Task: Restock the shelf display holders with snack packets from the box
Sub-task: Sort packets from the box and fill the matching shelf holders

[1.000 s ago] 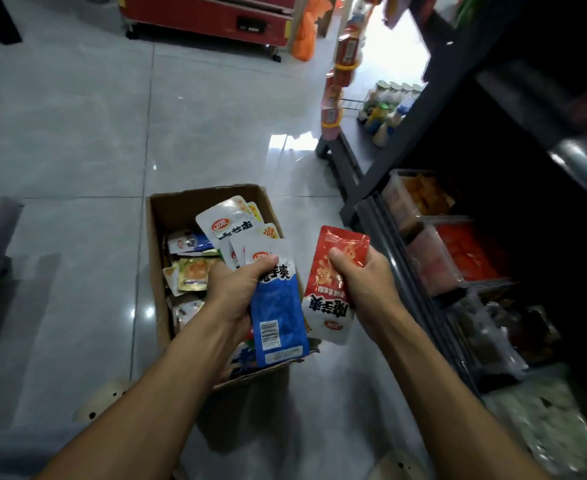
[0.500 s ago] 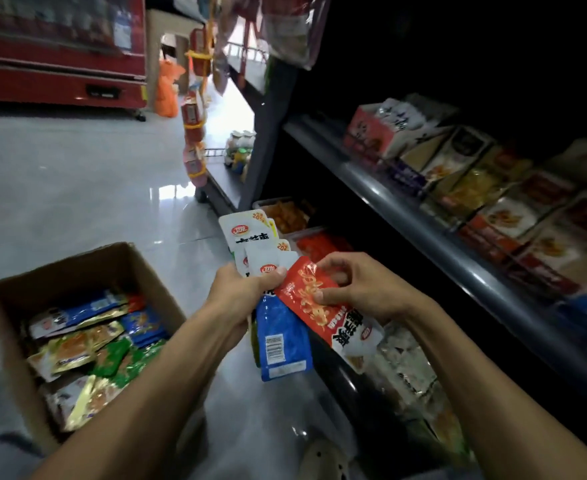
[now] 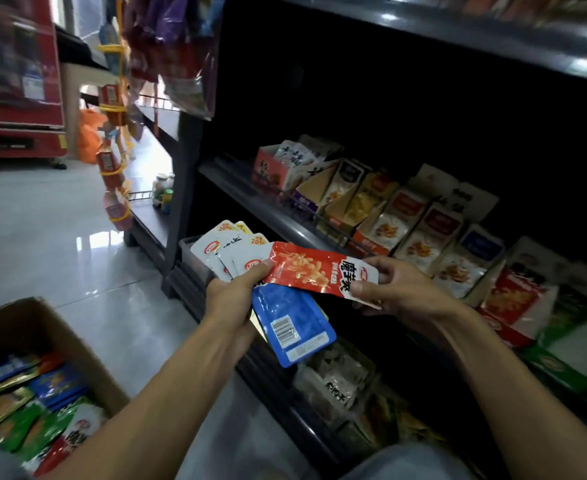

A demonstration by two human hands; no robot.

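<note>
The left hand (image 3: pixel 231 299) still grips the fanned white-and-blue foil snack packets (image 3: pixel 286 327). The right hand (image 3: pixel 394 292) has turned its pinched glossy red snack packet (image 3: pixel 314 273) flat, pointing toward 9 o'clock. The brown cardboard box (image 3: pixel 47 336) has slid to 7 o'clock.

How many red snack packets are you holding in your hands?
1. The red packet is pinched at one end by the right hand and touches the left hand. More could hide in its fanned bunch.

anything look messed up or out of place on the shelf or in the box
Nothing stands out. The left hand grips a fan of packets, the right hand holds a red packet, and the box holds loose packets, as expected in restocking.
</note>
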